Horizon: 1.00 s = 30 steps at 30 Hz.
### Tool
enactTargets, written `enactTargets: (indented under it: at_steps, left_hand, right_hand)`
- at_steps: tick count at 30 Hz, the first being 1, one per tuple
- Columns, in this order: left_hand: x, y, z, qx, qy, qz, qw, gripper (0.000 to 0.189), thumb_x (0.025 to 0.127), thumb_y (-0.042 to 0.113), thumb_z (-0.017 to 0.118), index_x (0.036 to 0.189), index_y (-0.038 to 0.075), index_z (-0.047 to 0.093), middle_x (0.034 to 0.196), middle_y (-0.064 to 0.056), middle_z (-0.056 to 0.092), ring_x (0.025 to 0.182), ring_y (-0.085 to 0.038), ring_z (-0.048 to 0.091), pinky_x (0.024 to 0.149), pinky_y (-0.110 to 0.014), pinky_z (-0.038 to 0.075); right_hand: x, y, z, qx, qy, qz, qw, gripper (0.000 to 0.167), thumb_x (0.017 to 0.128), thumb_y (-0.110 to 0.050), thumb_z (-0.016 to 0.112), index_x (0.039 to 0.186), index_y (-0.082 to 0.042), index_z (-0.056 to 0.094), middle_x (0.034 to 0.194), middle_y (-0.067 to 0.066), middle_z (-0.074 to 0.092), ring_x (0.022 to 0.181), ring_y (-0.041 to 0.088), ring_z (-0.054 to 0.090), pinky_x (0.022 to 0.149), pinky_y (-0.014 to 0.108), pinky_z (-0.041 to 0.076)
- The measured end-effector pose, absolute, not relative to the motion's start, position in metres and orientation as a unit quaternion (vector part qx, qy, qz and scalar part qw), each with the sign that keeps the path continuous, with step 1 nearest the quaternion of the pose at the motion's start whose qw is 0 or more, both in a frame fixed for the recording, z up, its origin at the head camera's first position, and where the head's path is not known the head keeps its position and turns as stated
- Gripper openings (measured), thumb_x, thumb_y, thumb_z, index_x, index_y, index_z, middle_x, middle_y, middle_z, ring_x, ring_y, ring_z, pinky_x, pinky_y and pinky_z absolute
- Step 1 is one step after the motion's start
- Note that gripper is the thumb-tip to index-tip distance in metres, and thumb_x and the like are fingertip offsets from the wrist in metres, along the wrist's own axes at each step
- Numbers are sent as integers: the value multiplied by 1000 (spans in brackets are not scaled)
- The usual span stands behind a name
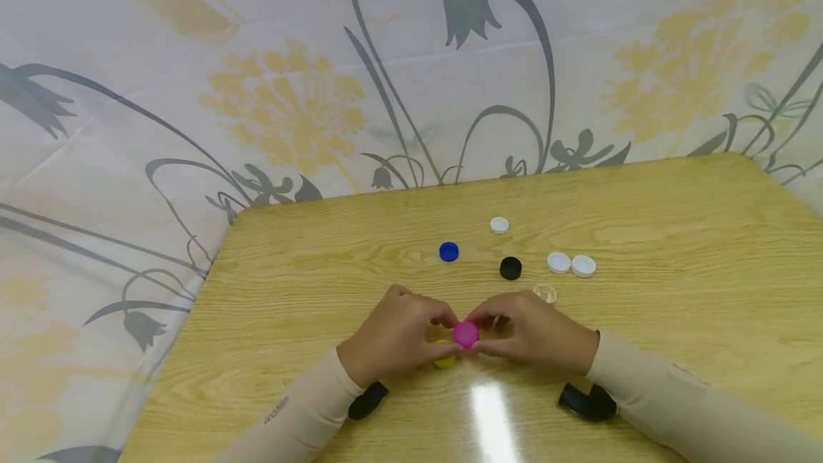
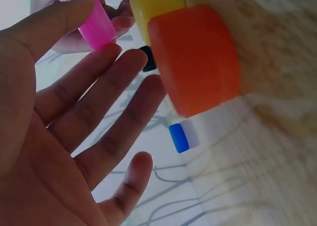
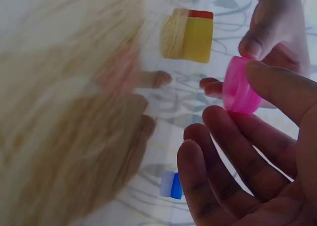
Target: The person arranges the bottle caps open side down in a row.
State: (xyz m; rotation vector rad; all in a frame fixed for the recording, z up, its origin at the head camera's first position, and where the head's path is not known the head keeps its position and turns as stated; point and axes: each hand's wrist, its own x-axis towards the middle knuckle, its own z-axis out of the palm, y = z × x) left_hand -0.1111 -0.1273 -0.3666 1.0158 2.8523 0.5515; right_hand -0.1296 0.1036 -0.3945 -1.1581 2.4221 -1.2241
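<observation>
A pink bottle cap [image 1: 466,335] is held up between both hands, its flat top towards the head camera. My left hand [image 1: 401,331] pinches its left side with thumb and forefinger, the other fingers [image 2: 111,139] spread loosely below. From the right, my right hand [image 1: 536,331] pinches the same cap [image 3: 241,85] between thumb and forefinger. A yellow cap [image 1: 444,357] lies on the table by the left thumb, partly covered by it. In the left wrist view an orange cap [image 2: 195,60] stands close to the left fingertips, beside the yellow one; the left hand hides it from the head view.
On the wooden table [image 1: 289,256], beyond the hands, lie a blue cap [image 1: 449,251], a black cap [image 1: 511,268], a clear cap [image 1: 545,294] near the right hand, and white caps [image 1: 559,262], one of them farther back. A flower-patterned cloth [image 1: 411,77] hangs behind the table.
</observation>
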Motion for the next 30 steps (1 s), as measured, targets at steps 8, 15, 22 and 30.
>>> enactTargets:
  at_steps: [8,15,22,30]
  left_hand:
    - [-110,-123,-372,339,930,143,22,25,83,47,79,93,25,77,86,18,74,71,8,57,79,-28,36]
    - [-111,-121,-377,342,929,142,26,23,83,47,79,91,25,77,80,19,70,69,5,51,72,-24,36]
    - [-109,-117,-379,341,932,122,23,25,84,48,78,92,24,77,87,16,69,81,-2,57,71,-22,38]
    - [-102,-117,-381,332,938,99,9,26,83,49,77,91,24,76,89,13,67,82,-5,57,73,-24,41]
  right_hand:
    - [-125,104,-395,-369,820,-417,133,19,88,-22,78,104,-12,76,92,-10,73,80,-1,63,72,22,55]
    - [-124,104,-397,-369,828,-404,124,19,87,-25,79,101,-12,76,80,-14,65,71,-3,57,65,20,53]
    - [-123,106,-398,-370,822,-409,140,16,87,-23,79,99,-13,76,76,-14,63,68,-3,54,61,20,51]
    - [-122,101,-399,-377,828,-390,140,11,85,-17,79,95,-14,76,73,-16,58,66,-4,50,59,18,48]
